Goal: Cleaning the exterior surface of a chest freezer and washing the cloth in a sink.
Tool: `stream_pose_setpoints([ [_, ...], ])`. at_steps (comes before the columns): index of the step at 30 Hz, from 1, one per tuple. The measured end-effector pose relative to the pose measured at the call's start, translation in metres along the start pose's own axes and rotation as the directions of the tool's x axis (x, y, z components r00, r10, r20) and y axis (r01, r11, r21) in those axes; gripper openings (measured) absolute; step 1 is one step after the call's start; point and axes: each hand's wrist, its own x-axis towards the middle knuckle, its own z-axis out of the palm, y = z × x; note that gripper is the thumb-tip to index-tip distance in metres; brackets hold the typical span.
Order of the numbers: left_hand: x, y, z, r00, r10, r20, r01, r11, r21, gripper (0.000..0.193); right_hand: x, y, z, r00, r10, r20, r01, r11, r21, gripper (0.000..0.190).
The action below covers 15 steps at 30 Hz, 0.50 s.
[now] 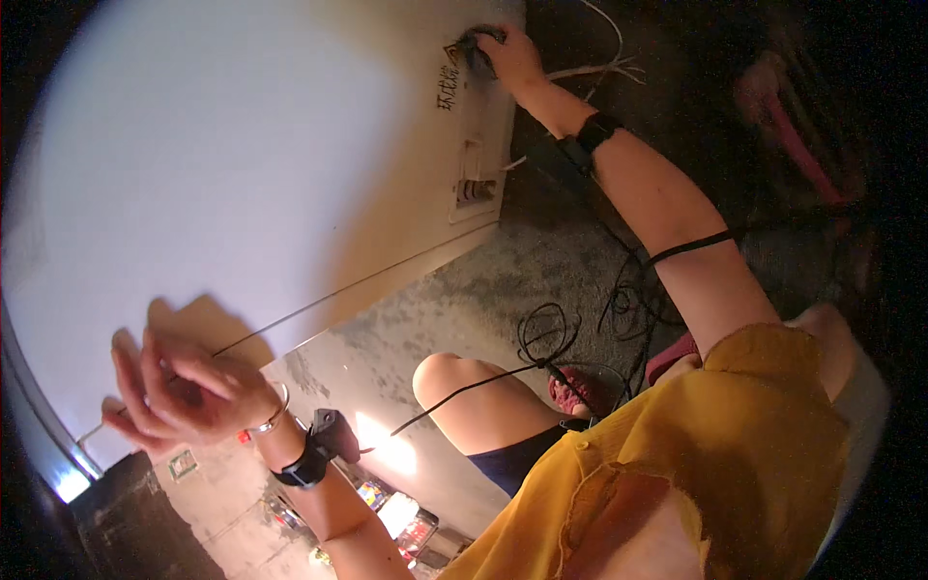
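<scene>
The white panel of a large appliance (239,167), probably a refrigerator or freezer, spans the upper left. My right hand (513,61) grips a dark, crumpled cloth or scouring pad (480,56) against it, beside a printed warning triangle (452,54) and some black writing. Lower along that edge sits a recessed component (476,191). My left hand (192,391) has its fingers spread and slightly curled by the panel's lower edge, holding nothing. Its shadow falls on the panel; whether it touches the surface, I cannot tell. A silver bangle (275,410) circles the left wrist.
Pale loose wires (609,69) stick out near my right hand. A thin black cord (554,333) loops across my leg and right arm. Black devices are strapped to both wrists. Several small items (399,515) lie on the concrete floor (377,341), which has a bright light patch.
</scene>
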Motion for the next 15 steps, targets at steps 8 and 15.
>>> stream_pose_setpoints([
  [8,-0.008,0.001,0.027,0.99,-0.143,0.009,0.143,0.989,-0.047,0.008,-0.087,-0.054,0.023,0.958,0.117,0.261,-0.136,0.989,0.056,0.04],
  [15,-0.029,0.004,0.023,0.956,-0.174,0.238,0.204,0.973,-0.106,0.02,-0.089,-0.093,-0.001,0.468,-0.066,0.881,0.228,0.972,-0.048,0.042],
])
